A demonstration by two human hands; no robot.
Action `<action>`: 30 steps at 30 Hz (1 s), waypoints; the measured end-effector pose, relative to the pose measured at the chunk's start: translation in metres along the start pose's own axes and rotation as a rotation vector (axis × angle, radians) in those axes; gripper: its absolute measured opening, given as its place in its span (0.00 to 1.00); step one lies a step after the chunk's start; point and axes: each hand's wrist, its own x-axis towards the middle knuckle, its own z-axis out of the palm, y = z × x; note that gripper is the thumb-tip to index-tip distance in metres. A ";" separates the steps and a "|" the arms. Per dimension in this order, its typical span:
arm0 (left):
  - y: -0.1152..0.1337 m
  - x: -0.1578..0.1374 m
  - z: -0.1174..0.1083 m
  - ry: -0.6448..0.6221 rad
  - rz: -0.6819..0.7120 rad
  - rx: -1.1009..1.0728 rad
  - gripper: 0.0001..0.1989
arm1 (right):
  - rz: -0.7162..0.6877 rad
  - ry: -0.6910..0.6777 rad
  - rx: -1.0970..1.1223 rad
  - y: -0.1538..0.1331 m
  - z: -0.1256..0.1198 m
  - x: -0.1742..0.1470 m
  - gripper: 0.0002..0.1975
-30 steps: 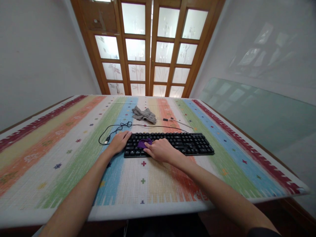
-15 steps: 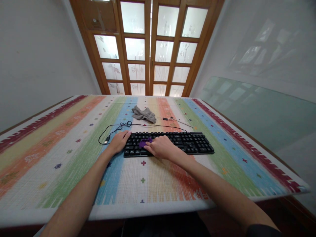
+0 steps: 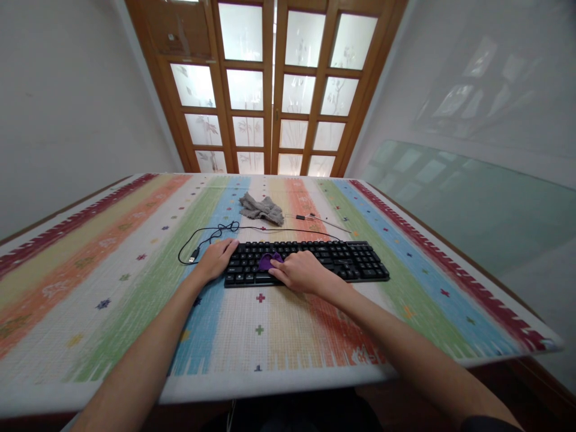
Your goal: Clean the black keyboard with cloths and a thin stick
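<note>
A black keyboard [image 3: 355,263] lies flat on the table in front of me, its long side facing me. My left hand [image 3: 216,258] grips its left end, with the fingers along the edge. In my right hand [image 3: 299,271] is a bunched purple cloth [image 3: 267,262], pressed on the keys left of the keyboard's middle. That hand is closed, and part of the cloth is hidden under the fingers. The keyboard's black USB cable [image 3: 292,229] runs behind it and loops round to a plug [image 3: 193,256] left of my left hand.
Behind the keyboard lies a crumpled grey cloth [image 3: 261,210]. To its right are a thin, light-coloured stick [image 3: 335,225] and a small black piece [image 3: 300,217]. A striped tablecloth [image 3: 148,300] covers the table. Glazed wooden doors [image 3: 274,90] stand beyond the far edge.
My right hand has slid a little to the right over the keys with the purple cloth. My left hand stays at the keyboard's left end.
</note>
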 end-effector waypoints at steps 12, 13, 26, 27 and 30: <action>0.001 0.000 0.000 0.003 -0.008 -0.017 0.27 | 0.008 0.013 -0.017 0.002 -0.004 0.003 0.27; 0.001 0.000 0.000 0.003 -0.005 -0.020 0.27 | 0.012 0.017 -0.015 0.003 -0.004 0.003 0.27; 0.000 -0.001 0.001 0.004 0.002 -0.024 0.25 | 0.074 0.039 -0.001 0.012 0.004 -0.002 0.29; 0.000 -0.001 0.001 0.004 0.002 -0.026 0.25 | 0.072 0.036 0.000 0.013 0.004 -0.003 0.29; 0.000 -0.001 0.001 0.005 -0.001 -0.024 0.26 | 0.061 0.033 0.000 0.013 0.007 -0.005 0.27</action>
